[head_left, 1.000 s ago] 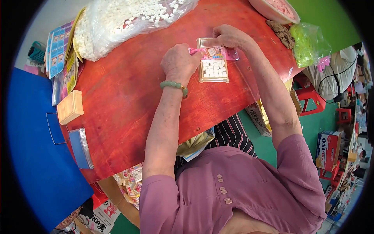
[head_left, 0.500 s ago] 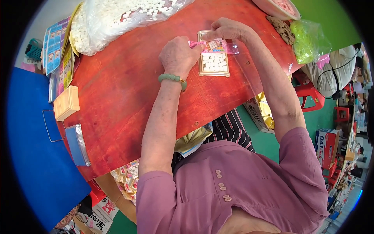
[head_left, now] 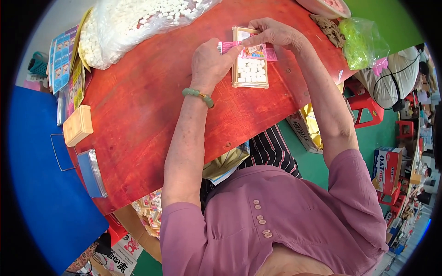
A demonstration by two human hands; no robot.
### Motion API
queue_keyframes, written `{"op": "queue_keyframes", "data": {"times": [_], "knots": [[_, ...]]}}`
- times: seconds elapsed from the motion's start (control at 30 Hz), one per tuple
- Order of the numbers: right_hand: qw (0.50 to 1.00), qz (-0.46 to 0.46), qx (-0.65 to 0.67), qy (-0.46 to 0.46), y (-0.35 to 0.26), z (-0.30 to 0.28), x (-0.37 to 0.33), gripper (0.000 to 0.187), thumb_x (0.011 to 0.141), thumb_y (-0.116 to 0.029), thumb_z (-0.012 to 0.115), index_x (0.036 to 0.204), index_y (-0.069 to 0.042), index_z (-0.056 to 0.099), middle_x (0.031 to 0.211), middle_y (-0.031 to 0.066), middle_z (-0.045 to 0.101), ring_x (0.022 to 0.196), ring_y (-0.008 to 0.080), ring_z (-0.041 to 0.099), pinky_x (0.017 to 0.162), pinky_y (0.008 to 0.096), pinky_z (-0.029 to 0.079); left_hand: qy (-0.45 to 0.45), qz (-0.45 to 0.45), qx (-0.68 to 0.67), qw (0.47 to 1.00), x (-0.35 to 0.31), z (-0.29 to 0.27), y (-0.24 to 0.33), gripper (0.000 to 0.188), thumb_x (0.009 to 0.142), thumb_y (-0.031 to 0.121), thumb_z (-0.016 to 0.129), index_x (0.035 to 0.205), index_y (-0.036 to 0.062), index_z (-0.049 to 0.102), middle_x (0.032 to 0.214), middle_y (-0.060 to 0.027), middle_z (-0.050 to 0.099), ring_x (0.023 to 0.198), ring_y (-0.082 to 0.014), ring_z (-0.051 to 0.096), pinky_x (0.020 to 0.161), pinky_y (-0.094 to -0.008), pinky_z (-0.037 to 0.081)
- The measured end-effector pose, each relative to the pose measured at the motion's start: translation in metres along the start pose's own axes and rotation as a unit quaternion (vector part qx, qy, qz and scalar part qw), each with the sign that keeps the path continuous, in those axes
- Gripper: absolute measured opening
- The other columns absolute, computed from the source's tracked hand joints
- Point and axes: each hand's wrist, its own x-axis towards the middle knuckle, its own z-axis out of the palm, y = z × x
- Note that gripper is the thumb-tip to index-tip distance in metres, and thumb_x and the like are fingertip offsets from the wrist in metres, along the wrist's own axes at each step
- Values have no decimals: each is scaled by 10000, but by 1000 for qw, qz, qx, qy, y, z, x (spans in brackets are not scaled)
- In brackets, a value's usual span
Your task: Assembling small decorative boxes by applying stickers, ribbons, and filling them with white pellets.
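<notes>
A small beige tray (head_left: 250,85) lies on the red table, holding rows of small white pieces (head_left: 251,69) in its near half. A pink printed label (head_left: 258,54) lies across the tray's middle, and its ends stick out past both sides. My left hand (head_left: 212,63), closed, pinches the label's left end between thumb and fingers. From the far right, my right hand (head_left: 275,35) bends over the tray, its thumb pressed on the label near the left fingertips. The right fingers curl at the tray's far edge, and partly hide it.
A big clear bag of white pieces (head_left: 133,27) lies at the far left. Near the left edge are a stack of beige trays (head_left: 78,125) and a blue-topped stack (head_left: 93,173). A brown cloth (head_left: 329,30), a green bag (head_left: 361,46) and a bowl (head_left: 324,7) sit far right.
My left fingers have moved in over the label, and more of its left end shows. My right thumb has come nearer to them. The whole view has shifted slightly.
</notes>
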Motion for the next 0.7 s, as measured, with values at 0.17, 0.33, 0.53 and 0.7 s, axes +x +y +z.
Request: {"op": "queue_keyframes", "data": {"times": [0.17, 0.33, 0.53, 0.7], "knots": [[997, -26, 76, -5, 2, -2, -5, 347, 776, -273, 812, 939, -32, 622, 822, 20, 655, 768, 96, 609, 699, 245, 471, -54, -22, -253, 966, 8, 10, -8, 310, 809, 245, 790, 885, -12, 634, 878, -89, 692, 769, -103, 657, 650, -240, 538], [997, -24, 72, -6, 0, 0, -3, 348, 766, -257, 822, 934, -27, 622, 827, 17, 656, 772, 95, 612, 700, 246, 476, -74, -30, -334, 939, 5, 8, -4, 269, 786, 180, 795, 885, -5, 627, 843, -78, 689, 732, -108, 653, 631, -257, 532], [996, -34, 86, -15, 7, -1, 0, 346, 758, -252, 830, 922, -31, 620, 823, 15, 657, 779, 94, 618, 695, 252, 483, -90, -49, -373, 922, 4, 7, 0, 244, 802, 131, 781, 931, 8, 613, 881, -78, 685, 767, -121, 669, 710, -270, 571], [996, -32, 84, -16, 4, 2, -3, 323, 763, -223, 822, 931, -37, 617, 841, 16, 657, 794, 100, 623, 716, 256, 492, -97, -43, -443, 890, 1, 11, -2, 181, 815, 45, 745, 919, 17, 600, 889, -85, 683, 775, -138, 671, 723, -293, 579]]}}
